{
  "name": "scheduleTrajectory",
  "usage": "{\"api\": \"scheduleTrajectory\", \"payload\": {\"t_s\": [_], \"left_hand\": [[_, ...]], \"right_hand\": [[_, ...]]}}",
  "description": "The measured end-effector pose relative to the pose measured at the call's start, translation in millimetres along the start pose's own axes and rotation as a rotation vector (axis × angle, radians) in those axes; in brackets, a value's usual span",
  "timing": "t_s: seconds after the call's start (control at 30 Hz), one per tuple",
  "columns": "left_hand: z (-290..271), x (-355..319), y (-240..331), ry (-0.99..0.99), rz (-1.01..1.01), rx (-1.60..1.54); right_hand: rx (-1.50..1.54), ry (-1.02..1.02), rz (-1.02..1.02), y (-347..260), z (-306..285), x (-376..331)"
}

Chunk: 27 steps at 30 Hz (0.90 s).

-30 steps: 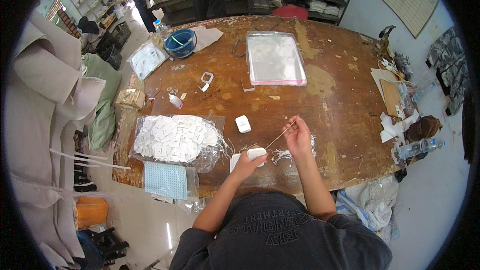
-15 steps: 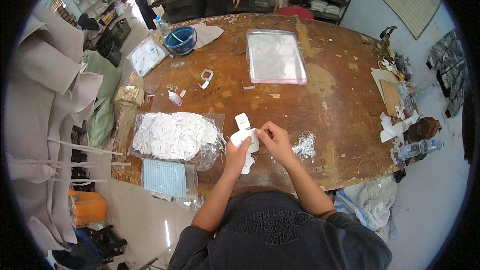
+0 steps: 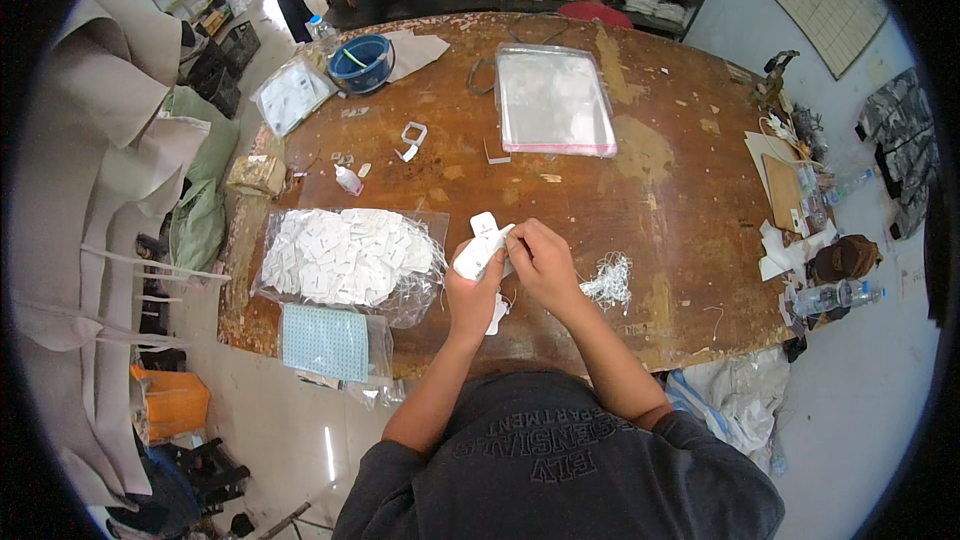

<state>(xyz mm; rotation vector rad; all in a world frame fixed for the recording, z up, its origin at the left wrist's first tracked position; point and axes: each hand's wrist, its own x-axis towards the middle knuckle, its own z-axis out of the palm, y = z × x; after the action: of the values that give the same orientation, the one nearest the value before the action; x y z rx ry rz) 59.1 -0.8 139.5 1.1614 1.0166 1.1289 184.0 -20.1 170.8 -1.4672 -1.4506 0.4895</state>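
Observation:
Near the table's front edge, my left hand (image 3: 473, 292) is closed around white hang tags (image 3: 474, 259), its thumb pressing on their faces. My right hand (image 3: 544, 270) pinches at the tags' right edge with thumb and fingertips; exactly what lies between those fingers is hidden. Just beyond my left hand lies another white tag (image 3: 483, 224), and more white tags (image 3: 496, 316) show partly below it. A heap of white tags with strings (image 3: 345, 258) sits on clear plastic to the left. Right of my right hand is a small tangle of white strings (image 3: 609, 283).
A light blue dotted sheet in plastic (image 3: 325, 343) lies at the front left. Farther off are a small bottle (image 3: 348, 180), a blue bucket (image 3: 361, 65) and a stack of clear plastic bags (image 3: 555, 100). Plastic bottles (image 3: 840, 297) line the right edge. Other people stand beyond the table.
The tags in my left hand have tilted more upright, and my right hand has shifted slightly at their edge. The person in blue beyond the table has moved left. The view has shifted a little.

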Motion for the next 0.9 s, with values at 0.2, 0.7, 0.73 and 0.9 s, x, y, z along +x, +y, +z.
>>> {"api": "scheduleTrajectory", "payload": {"t_s": [0.2, 0.7, 0.73, 0.9], "left_hand": [[-1.1, -2.5, 0.0, 0.005, 0.080, 0.072], [-12.3, 7.1, -8.2, -0.132, 1.009, 0.993], [-12.7, 4.4, -13.6, -0.203, 1.037, 0.988], [-19.3, -8.4, -66.9, -0.272, 0.386, 0.671]], "right_hand": [[-0.030, -0.010, -0.066, 0.9, 2.1, 1.3], [0.583, -0.120, 0.547, 42.5, 0.1, -14.9], [0.472, -0.110, 0.548, 55.1, 1.6, -18.0], [0.067, 0.225, 0.602, 140.5, -12.8, -26.9]]}}
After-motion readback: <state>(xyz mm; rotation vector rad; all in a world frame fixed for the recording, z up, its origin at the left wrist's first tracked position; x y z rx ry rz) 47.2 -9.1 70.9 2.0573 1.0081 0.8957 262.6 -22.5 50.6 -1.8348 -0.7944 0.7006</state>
